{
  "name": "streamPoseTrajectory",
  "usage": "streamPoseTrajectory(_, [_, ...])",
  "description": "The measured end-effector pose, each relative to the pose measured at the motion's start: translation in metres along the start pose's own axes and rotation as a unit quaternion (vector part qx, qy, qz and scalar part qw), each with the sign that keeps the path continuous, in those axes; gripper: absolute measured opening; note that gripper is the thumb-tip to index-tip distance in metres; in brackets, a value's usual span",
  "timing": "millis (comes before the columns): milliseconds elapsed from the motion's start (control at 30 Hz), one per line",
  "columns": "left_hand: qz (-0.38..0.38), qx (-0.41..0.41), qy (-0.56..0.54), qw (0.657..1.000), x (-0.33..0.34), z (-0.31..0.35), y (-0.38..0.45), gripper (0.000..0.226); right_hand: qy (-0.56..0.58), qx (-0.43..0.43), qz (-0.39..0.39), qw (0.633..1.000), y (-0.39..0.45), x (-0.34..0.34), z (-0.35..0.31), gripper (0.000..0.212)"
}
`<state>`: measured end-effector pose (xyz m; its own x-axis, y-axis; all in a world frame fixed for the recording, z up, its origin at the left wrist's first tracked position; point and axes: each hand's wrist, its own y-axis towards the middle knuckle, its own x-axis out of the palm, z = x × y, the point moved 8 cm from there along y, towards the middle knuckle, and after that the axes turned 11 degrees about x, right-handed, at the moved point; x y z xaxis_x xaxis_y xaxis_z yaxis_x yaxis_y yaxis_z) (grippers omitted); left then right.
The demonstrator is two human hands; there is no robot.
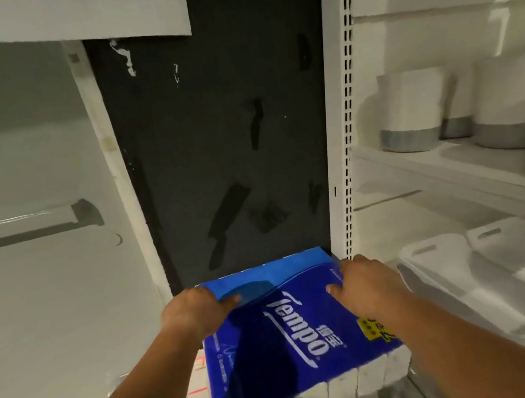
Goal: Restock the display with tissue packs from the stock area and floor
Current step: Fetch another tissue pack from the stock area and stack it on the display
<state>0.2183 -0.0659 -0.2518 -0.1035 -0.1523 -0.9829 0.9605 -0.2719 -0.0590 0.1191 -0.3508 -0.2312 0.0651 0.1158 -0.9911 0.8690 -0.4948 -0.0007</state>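
- Blue plastic wrap covers a large tissue pack [286, 330] printed with "Tempo" in white script; it sits low in the centre of the view, held out in front of the person, its far end just before a dark panel [227, 142].
- Left hand [196, 309] grips the pack's far left corner, thumb on the top face and the other fingers curled round the edge.
- Right hand [360, 281] grips the far right corner the same way, thumb pressed on the wrap.
- Both grips sit at the far end only, so the near end, which looks heavier, could sag or slip on the slick film and the pack could drop.
- Far right corner lies just beside a white slotted upright [348, 108]; a push forward might catch it there and tear the wrap.
- White shelves [457, 166] to the right hold pale, washed-out goods; what they are cannot be told.
- What supports the pack from below is hidden; white rolls or packs show under its near edge, blurred.
- Fingers under the pack are out of sight.
- Paper sign [91, 15] above is cut off at the top edge and unreadable.
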Motion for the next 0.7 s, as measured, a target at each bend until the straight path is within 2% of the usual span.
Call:
streamPoseTrajectory(100, [-0.028,-0.051,0.006,0.998,0.021,-0.014,0.042,0.068,-0.019,0.001,-0.020,1.000,0.052,0.023,-0.011,0.060])
streamPoseTrajectory(200, [-0.028,-0.100,-0.019,0.994,0.040,-0.026,0.075,0.090,-0.011,-0.012,-0.034,0.999,0.097,0.040,-0.028,0.068])
streamPoseTrajectory(333, [-0.013,-0.163,-0.097,0.982,0.060,-0.040,0.101,0.111,-0.016,-0.007,-0.042,0.999,0.139,0.061,-0.041,0.077])
streamPoseTrajectory(400, [-0.022,-0.189,-0.134,0.973,0.073,-0.048,0.110,0.115,0.017,0.016,-0.053,0.998,0.160,0.075,-0.038,0.080])
streamPoseTrajectory(567, [-0.019,-0.242,-0.241,0.940,0.092,-0.066,0.117,0.125,0.050,0.067,-0.101,0.991,0.199,0.104,-0.033,0.107])
streamPoseTrajectory(700, [-0.005,-0.262,-0.374,0.890,0.102,-0.070,0.127,0.131,0.127,0.101,-0.187,0.969,0.223,0.122,-0.032,0.117])
